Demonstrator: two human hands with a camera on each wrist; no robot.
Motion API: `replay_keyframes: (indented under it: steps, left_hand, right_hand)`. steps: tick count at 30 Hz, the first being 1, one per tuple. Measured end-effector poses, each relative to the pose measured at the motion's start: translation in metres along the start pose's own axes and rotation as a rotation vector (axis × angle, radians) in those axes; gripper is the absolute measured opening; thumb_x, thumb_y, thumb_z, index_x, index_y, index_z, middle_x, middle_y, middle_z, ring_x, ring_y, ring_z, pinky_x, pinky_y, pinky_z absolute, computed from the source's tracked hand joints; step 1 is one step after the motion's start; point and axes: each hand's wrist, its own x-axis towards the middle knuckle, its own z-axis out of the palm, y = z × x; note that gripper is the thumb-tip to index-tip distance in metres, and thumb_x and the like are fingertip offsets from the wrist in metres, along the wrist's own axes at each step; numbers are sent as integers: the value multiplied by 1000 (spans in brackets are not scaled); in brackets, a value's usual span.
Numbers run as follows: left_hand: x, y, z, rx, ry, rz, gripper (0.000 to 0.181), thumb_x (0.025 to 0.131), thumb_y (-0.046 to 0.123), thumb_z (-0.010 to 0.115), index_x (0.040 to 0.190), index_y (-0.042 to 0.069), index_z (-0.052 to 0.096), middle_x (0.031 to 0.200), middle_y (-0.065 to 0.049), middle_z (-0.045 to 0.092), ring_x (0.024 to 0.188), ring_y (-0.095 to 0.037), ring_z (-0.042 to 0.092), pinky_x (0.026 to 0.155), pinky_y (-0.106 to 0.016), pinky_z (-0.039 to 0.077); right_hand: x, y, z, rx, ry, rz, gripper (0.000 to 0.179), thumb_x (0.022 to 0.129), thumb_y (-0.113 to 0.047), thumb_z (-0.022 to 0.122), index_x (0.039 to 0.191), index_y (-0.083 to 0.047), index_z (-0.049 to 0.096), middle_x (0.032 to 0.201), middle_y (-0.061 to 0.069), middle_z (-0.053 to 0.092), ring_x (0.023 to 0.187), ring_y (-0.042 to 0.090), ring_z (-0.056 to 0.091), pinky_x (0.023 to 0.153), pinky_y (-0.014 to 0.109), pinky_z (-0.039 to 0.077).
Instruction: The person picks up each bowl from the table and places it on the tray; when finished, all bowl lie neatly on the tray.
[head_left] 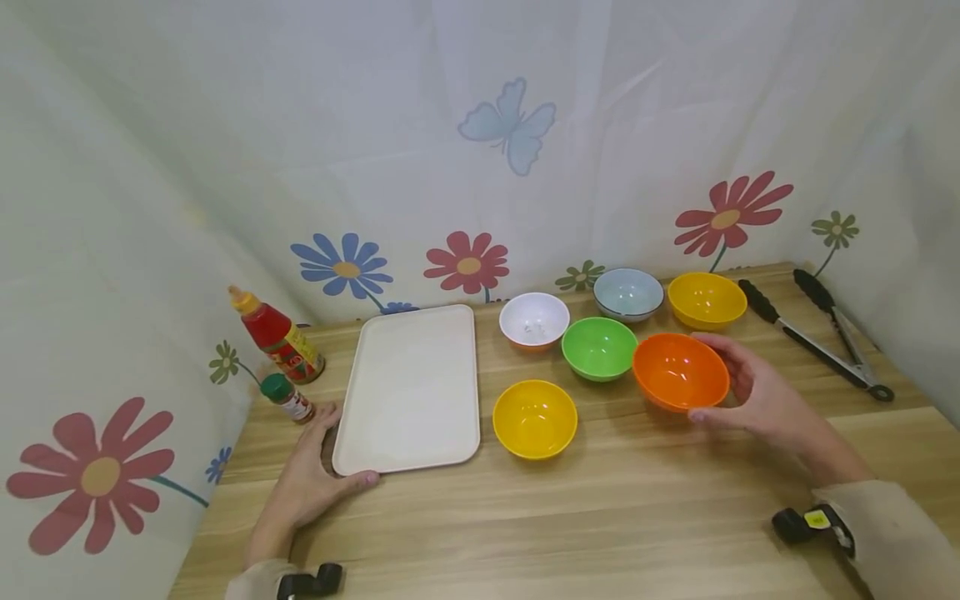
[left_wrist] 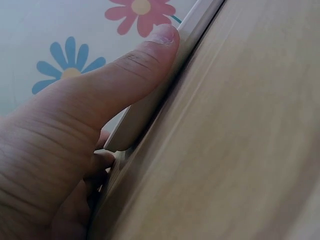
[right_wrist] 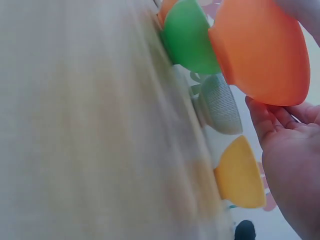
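The left hand [head_left: 303,479] is gripping the tray's [head_left: 408,387] near-left corner; right of the tray, the right hand [head_left: 767,402] is holding the orange bowl [head_left: 678,373], the right wrist view alone clearly showing it raised.

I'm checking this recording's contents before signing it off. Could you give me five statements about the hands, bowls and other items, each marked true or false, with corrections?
1. The right hand holds the orange bowl. True.
2. The green-capped jar stands beside the red bottle. True.
3. The left hand is holding the red bottle. False: it is at the near-left corner of the white tray.
4. The green bowl sits on the white tray. False: it stands on the table, to the right of the tray.
5. The tongs lie with their two arms spread apart. True.
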Motion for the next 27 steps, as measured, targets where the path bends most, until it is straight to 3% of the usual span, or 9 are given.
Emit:
replay_keyframes:
  steps: [7, 12, 21, 27]
  left_hand:
    - [0, -4, 2, 3, 9, 7, 135, 76, 62, 100, 174, 3, 27, 183, -27, 19, 169, -53, 13, 133, -78, 19]
    - [2, -7, 4, 0, 4, 4, 136, 77, 63, 99, 175, 5, 26, 184, -26, 18, 169, -53, 12, 133, -79, 18]
    - [3, -6, 4, -5, -1, -3, 135, 76, 66, 98, 174, 5, 27, 183, -26, 18, 169, -54, 11, 133, -79, 17]
    - [1, -4, 2, -9, -2, -7, 134, 77, 64, 98, 174, 5, 28, 183, -27, 18, 169, -53, 11, 133, -79, 16]
  right_hand:
    - [19, -14, -3, -1, 31, -93, 94, 88, 2, 92, 166, -1, 39, 161, 16, 49, 135, -4, 52, 106, 4, 49]
    - [35, -27, -1, -18, 44, -76, 93, 88, -2, 93, 166, -7, 42, 161, 11, 51, 134, -1, 54, 105, 6, 51]
    - [65, -49, 5, 23, 8, -70, 93, 90, -7, 94, 167, -11, 42, 164, 6, 51, 141, 11, 54, 108, 9, 52]
    - [85, -60, 13, 34, -24, -108, 92, 92, -10, 93, 168, -9, 42, 165, 11, 52, 145, 25, 54, 109, 11, 52]
